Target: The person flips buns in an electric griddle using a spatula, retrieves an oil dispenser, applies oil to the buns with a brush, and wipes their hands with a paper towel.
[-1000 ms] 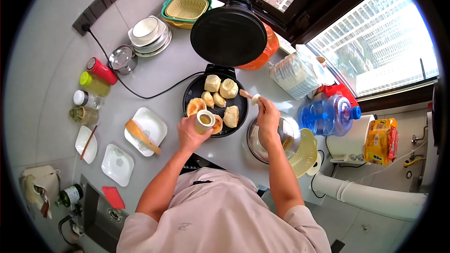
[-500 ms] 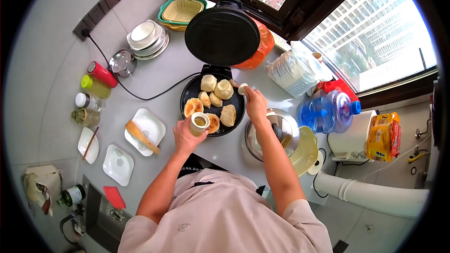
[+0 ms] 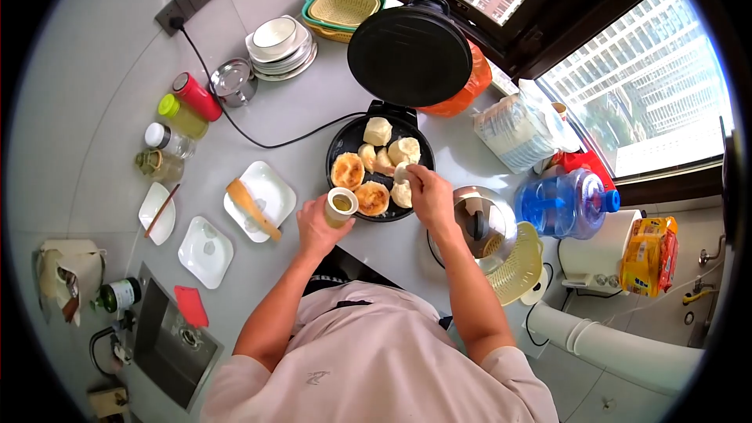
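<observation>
My left hand [image 3: 315,227] is closed around a small oil jar [image 3: 342,202] with a white rim and yellowish liquid inside, just at the near left edge of the black electric griddle [image 3: 337,143]. In my right hand [image 3: 432,197], the fingers pinch the white cap of an oil brush [image 3: 402,173]. Its brush end points left over the food, and I cannot tell whether it touches. Several pieces of dough lie in the griddle: browned flat cakes [image 3: 372,199] near the jar, and paler buns [image 3: 377,131] farther back and right, partly hidden by the right hand.
The griddle's lid [image 3: 409,55] stands raised behind it, its power cord [image 3: 274,145] running left. White dishes [image 3: 205,254], one bearing a wooden spatula [image 3: 252,209], sit left. A glass lid [image 3: 495,227], yellow colander [image 3: 526,266] and blue water jug [image 3: 556,204] are right. A sink [image 3: 168,352] lies lower left.
My right hand has brought the oil brush lower and nearer, over the right-hand buns. The left hand still holds the jar beside the griddle. The whole view has shifted, with the scene farther right.
</observation>
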### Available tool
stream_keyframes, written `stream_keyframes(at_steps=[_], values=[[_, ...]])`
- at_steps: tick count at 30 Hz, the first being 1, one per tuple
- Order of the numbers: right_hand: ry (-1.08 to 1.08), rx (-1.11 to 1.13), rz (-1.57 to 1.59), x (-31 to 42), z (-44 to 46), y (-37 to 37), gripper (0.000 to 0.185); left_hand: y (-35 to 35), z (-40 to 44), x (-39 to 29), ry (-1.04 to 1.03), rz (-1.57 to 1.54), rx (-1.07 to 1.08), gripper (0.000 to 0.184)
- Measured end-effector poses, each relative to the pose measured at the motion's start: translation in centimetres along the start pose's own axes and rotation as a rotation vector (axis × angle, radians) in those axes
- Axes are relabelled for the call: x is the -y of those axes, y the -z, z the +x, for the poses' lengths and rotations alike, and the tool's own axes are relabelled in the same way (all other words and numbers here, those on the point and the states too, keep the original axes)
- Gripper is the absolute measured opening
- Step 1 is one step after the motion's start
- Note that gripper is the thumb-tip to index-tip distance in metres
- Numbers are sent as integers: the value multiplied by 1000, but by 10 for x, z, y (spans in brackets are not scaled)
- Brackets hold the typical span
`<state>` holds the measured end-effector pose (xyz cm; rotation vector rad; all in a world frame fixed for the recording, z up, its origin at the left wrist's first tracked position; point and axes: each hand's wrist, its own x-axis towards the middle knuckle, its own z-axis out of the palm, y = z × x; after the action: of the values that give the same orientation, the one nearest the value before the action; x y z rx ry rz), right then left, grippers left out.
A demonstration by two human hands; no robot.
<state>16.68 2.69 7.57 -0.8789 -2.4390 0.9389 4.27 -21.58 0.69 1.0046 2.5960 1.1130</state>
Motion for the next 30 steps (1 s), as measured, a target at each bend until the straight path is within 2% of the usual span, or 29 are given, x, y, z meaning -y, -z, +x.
stream_keyframes(at_steps=[2, 5, 8, 12, 14, 16, 19, 20, 24, 26, 28, 30], values=[[45, 41, -52, 2, 1, -19, 18, 3, -3, 6, 23, 13, -17, 73], [-6, 123, -108, -2, 8, -46, 19, 8, -8, 10, 22, 32, -45, 73], [60, -100, -58, 2, 12, -52, 19, 9, -12, 19, 21, 18, -76, 73], [24, -37, -14, 34, 7, -48, 18, 20, -16, 18, 64, -21, -56, 72], [23, 24, 103, 48, 14, -60, 18, 20, -14, 22, 65, -9, -44, 71], [-29, 87, 93, 50, 23, -70, 19, 20, -14, 23, 66, -8, -41, 71], [-60, 31, -45, 39, 34, -74, 23, 20, -15, 29, 59, -16, -49, 72], [-36, -7, -128, 37, 34, -72, 23, 19, -15, 31, 51, -22, -58, 73], [72, 119, -87, 66, 22, -68, 19, 17, -16, 39, 24, -28, -85, 74], [193, 105, -112, 74, 22, -82, 16, 20, -12, 39, 15, -46, -84, 75], [195, 67, -157, 67, 42, -90, 16, 22, -8, 39, 10, -41, -68, 75], [53, 62, -212, 64, 63, -83, 20, 24, -5, 40, 0, -34, -53, 75]])
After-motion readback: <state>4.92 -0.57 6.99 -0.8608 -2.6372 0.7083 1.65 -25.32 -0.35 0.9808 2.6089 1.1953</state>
